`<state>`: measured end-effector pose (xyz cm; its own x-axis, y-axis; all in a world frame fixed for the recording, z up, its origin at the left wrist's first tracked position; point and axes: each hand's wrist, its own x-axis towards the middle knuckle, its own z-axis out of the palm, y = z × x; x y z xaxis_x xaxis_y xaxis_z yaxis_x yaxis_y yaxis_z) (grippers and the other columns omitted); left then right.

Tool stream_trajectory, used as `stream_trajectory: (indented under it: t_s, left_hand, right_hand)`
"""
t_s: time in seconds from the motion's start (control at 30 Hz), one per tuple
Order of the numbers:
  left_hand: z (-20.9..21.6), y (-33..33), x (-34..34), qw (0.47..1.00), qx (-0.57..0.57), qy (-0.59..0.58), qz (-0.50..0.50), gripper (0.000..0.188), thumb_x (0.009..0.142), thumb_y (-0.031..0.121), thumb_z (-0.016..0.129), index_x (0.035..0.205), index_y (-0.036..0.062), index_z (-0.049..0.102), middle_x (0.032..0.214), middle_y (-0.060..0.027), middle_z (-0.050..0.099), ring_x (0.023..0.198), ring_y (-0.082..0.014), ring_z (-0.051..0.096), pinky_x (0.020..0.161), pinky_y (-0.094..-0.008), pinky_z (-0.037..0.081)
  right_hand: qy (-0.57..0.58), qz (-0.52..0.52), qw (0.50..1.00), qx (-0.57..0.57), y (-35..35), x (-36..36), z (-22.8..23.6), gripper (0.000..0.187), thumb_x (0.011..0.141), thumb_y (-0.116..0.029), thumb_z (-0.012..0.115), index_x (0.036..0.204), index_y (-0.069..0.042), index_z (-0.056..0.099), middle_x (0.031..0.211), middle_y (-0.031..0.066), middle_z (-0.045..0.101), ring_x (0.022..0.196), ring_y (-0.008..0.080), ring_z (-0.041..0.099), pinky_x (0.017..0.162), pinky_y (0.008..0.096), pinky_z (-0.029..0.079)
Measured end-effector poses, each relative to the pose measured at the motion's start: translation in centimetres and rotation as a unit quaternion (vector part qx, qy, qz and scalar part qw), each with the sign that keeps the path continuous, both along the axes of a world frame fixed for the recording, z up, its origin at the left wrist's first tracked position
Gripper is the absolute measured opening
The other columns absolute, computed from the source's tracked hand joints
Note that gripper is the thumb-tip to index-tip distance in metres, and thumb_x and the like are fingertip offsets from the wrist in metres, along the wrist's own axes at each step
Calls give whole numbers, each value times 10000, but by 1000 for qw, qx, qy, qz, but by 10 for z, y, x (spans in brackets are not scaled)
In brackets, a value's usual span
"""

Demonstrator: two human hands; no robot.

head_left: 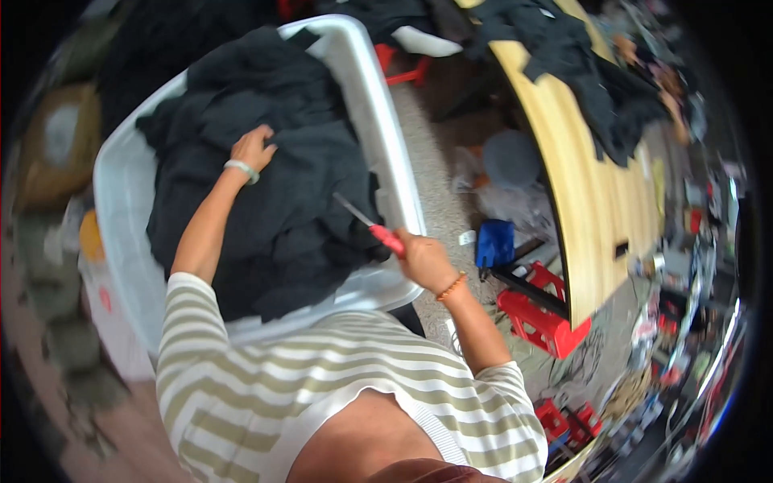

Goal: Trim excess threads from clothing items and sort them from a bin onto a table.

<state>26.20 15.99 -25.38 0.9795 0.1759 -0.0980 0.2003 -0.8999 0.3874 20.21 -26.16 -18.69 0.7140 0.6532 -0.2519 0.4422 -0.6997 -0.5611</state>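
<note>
A big white plastic tub [400, 161] stands in front of me, heaped with black cloth [306, 121]. My left hand [254, 149], with a pale bangle at its wrist, rests on the middle of the heap. Its fingers are bent and closed on a bit of the black cloth. Over the tub's right rim, my right hand [425, 259] is wrapped round the red handle of a tool [386, 239]. The tool's thin metal shaft points up and left above the cloth; its exact kind is too blurred to tell. An orange beaded bracelet circles my right wrist.
To the right, a wood-topped table [592, 233] bears more black garments [596, 88]. Beside it are a red plastic stool [547, 314], a blue dustpan-like item [494, 243] and a round grey seat [511, 158]. A brown carton [56, 145] stands left of the tub.
</note>
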Motion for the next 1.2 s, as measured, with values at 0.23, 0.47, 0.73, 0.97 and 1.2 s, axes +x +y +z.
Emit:
stream_trajectory:
  t_s: [0.23,0.47,0.73,0.97,1.2]
  left_hand:
    - [137,-89,-128,842,-536,-28,-56,328,816,53,706,1097,4,544,1001,17,552,940,-61,513,837,-235,449]
    - [176,-114,-172,729,-683,5,-51,295,847,142,707,1034,6,523,920,1,507,821,-80,468,744,-224,407]
    - [208,-144,-159,774,-630,-61,-35,378,745,197,753,980,-18,550,891,-23,569,809,-91,521,736,-229,413]
    - [249,-195,-32,849,-477,-206,-91,466,734,144,725,1118,-34,530,1000,-67,582,905,-121,533,835,-257,426]
    - [252,-277,163,775,-365,-508,-87,328,810,93,719,1097,29,573,1096,-73,586,939,-162,600,734,-308,516]
  right_hand:
    - [43,117,988,-89,14,3,-17,156,894,-185,568,1010,-80,571,715,200,645,695,400,641,635,483,504]
    - [-91,314,942,73,61,-10,-50,463,894,-242,554,1327,-84,513,1355,170,483,1283,329,412,1092,442,282]
    - [124,226,949,182,59,21,-28,498,853,-261,602,1317,-92,535,1409,141,461,1335,333,369,1137,463,229]
    - [-56,43,974,217,-15,167,63,479,780,-154,684,1233,-40,579,1296,200,541,1248,365,460,1080,418,326]
    - [-343,-38,916,-206,-100,492,217,345,889,-281,516,801,11,676,772,235,659,648,367,657,582,441,502]
